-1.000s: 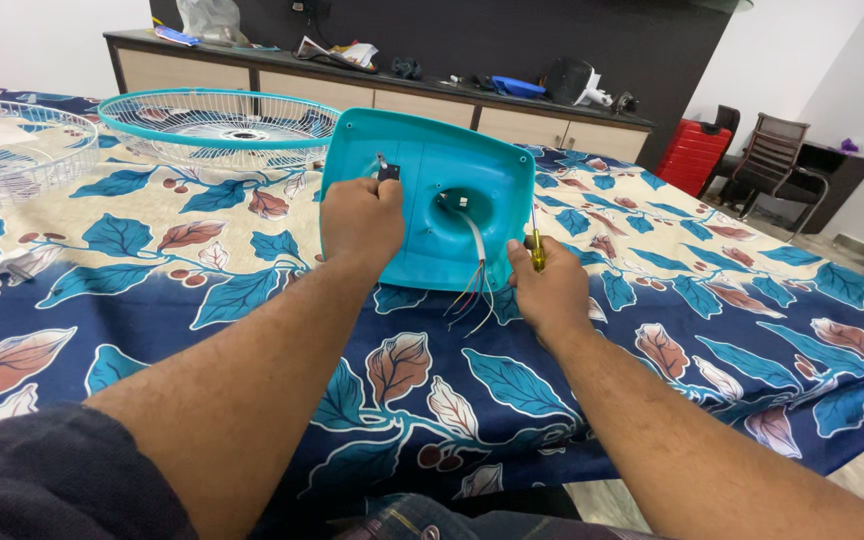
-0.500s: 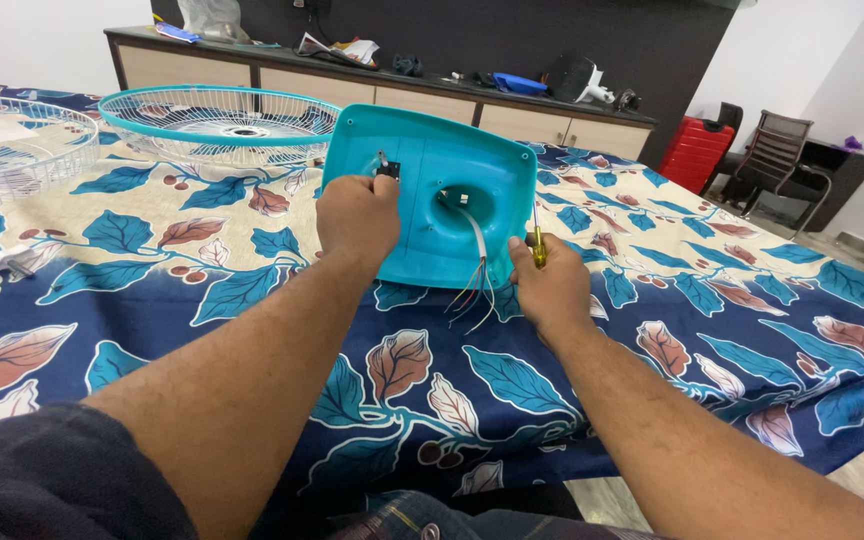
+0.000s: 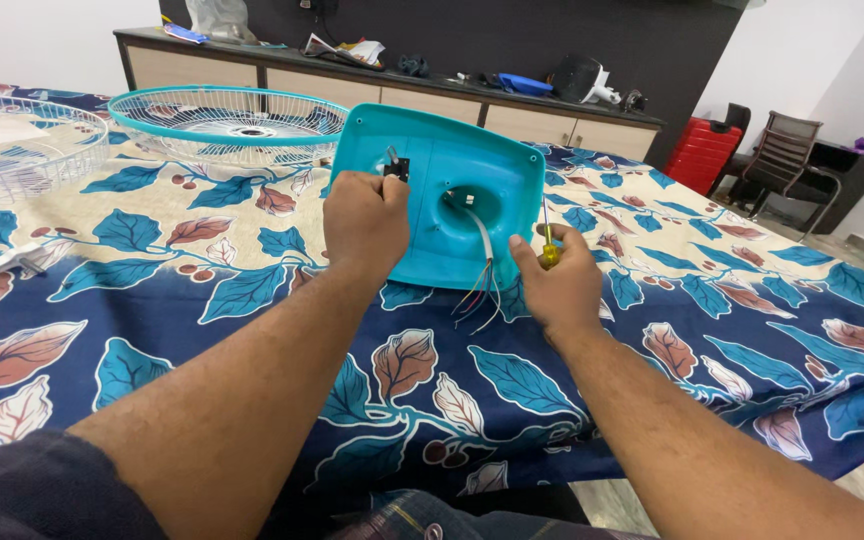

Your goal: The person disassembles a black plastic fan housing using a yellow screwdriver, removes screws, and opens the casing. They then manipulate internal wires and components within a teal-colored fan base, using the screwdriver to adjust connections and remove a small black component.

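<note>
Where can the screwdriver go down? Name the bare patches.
Bare cloth lies right of the right hand, from the teal fan base out to the table's far edge. More lies near the left forearm, below the teal fan grille. Crowded: between the hands, where loose wires trail, and far left by the white grille.

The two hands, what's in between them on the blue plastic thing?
In the head view, between the left hand and right hand is the teal fan base's round hole, with a bundle of thin wires hanging out.
</note>
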